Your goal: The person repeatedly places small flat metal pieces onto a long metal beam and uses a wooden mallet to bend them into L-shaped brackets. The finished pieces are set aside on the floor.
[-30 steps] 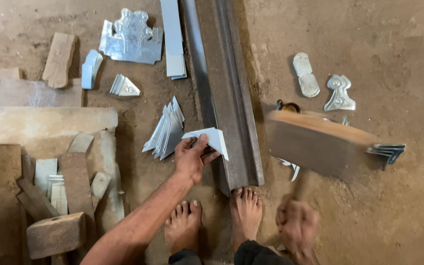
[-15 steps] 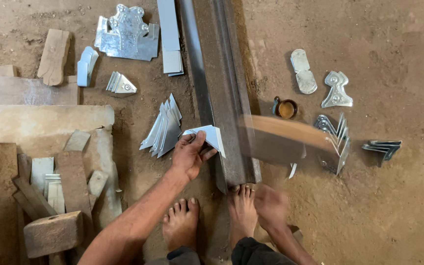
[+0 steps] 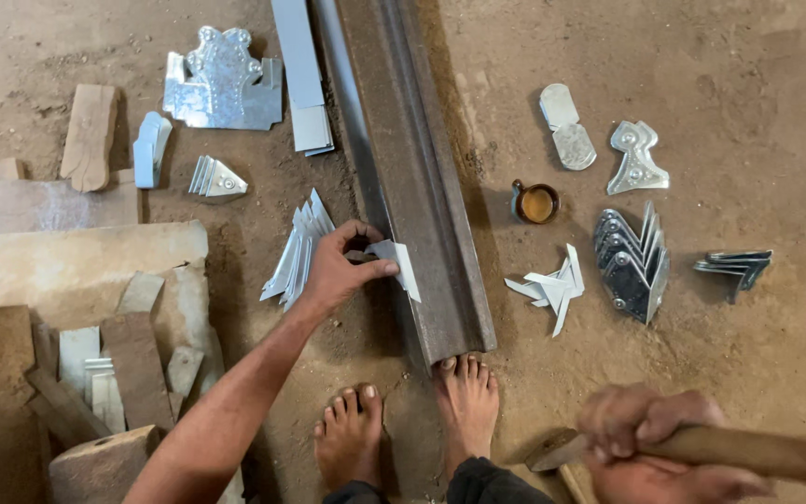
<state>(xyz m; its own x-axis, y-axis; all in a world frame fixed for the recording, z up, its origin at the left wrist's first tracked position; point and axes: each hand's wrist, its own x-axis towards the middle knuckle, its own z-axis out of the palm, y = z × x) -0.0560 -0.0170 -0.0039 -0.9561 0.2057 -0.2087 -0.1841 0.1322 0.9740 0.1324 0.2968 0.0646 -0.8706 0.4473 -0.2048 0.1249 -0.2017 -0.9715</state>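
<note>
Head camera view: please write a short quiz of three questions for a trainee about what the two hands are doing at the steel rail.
1. True or false: the left hand presses a small folded metal piece against the side of the long steel rail.
2. What does the right hand grip?
A. a wooden handle
B. a tin cup
C. a flat metal sheet
3. Fill in: the small round cup stands on the ground to the ____ of the rail in the picture.

Key
1. True.
2. A: the wooden handle reaches to the right edge of the picture.
3. Right, near the pile of white triangular pieces.
</note>
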